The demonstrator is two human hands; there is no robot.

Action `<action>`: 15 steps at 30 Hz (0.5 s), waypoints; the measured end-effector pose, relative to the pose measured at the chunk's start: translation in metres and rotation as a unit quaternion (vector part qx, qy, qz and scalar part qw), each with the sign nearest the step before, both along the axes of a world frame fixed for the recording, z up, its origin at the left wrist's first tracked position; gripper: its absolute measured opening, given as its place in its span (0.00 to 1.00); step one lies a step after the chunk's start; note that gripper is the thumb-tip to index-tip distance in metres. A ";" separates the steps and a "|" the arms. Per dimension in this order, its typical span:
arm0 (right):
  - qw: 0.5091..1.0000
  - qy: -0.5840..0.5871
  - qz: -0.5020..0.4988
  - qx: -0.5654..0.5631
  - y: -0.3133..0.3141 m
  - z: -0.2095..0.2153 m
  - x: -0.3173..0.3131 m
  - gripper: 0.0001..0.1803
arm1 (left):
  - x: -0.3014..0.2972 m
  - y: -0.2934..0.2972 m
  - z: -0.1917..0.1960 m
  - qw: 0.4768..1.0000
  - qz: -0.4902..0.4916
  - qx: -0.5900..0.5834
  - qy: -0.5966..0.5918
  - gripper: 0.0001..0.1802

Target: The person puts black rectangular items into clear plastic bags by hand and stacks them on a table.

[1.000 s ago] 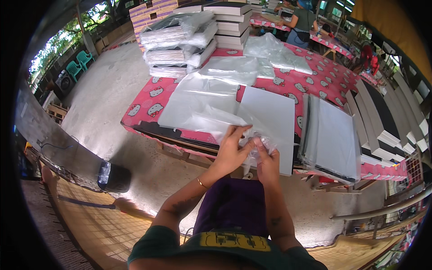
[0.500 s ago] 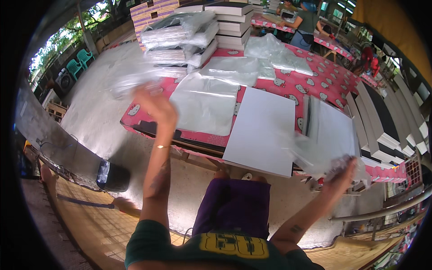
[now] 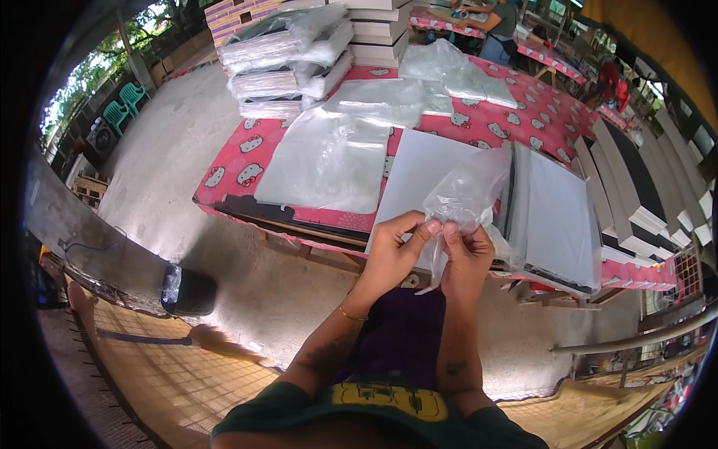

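Note:
Both my hands meet at the table's near edge, pinching one clear plastic bag (image 3: 465, 191) between thumbs and fingertips. My left hand (image 3: 398, 251) grips it from the left, and my right hand (image 3: 465, 262) holds it close beside. The bag's crumpled body spreads away from me over a white sheet or board (image 3: 419, 161), hiding part of it; a loose end hangs below my fingers. Just right lies a white stack in clear plastic (image 3: 557, 213), with a dark edge. A flat pile of clear bags (image 3: 321, 168) rests to the left.
More clear bags (image 3: 449, 71) lie farther back on the pink patterned table cover (image 3: 224, 168). Plastic-wrapped bundles (image 3: 277, 63) and thick white blocks (image 3: 378, 34) are stacked at the far left. Black-and-white blocks (image 3: 632, 187) line the right side. A co-worker (image 3: 497, 30) stands beyond.
My hands were apart, the left out over the left edge with blurred plastic, the right at the far right with plastic. Now they have come together in the middle on one bag.

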State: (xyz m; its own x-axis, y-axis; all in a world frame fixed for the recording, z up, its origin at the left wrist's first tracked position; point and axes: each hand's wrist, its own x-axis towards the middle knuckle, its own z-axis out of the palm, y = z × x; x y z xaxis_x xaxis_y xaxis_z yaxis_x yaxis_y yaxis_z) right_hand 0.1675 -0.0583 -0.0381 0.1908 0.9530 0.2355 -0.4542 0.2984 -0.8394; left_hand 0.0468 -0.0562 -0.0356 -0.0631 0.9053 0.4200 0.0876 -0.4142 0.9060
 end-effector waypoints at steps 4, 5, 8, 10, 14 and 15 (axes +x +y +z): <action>0.998 0.042 0.030 0.044 -0.006 -0.005 0.009 0.08 | -0.002 0.007 0.010 0.997 0.064 0.003 -0.047 0.14; 0.990 0.098 0.070 0.071 -0.010 -0.003 0.014 0.10 | -0.005 0.010 0.010 0.995 0.077 0.005 -0.069 0.15; 0.971 0.176 0.145 0.079 -0.022 0.005 0.026 0.13 | -0.026 0.010 0.005 0.990 0.136 -0.035 -0.017 0.15; 0.980 0.140 0.138 0.004 -0.026 0.006 0.031 0.15 | -0.021 -0.002 0.008 0.989 0.116 -0.002 0.092 0.14; 0.938 0.233 0.256 0.033 -0.023 0.016 0.069 0.17 | -0.044 -0.003 -0.004 0.989 0.114 -0.083 0.047 0.11; 0.907 0.260 0.325 0.058 -0.019 0.020 0.082 0.18 | -0.078 0.008 -0.014 0.984 0.074 -0.161 0.019 0.07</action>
State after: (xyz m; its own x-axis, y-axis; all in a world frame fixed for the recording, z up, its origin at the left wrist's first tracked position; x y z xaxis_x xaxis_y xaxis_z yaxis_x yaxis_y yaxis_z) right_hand 0.2490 -0.0774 -0.0177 -0.2885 0.8790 0.3797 -0.8918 -0.1023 -0.4407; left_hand -0.0314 -0.0484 -0.0491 -0.1946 0.9739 0.1171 0.1627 -0.0857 0.9829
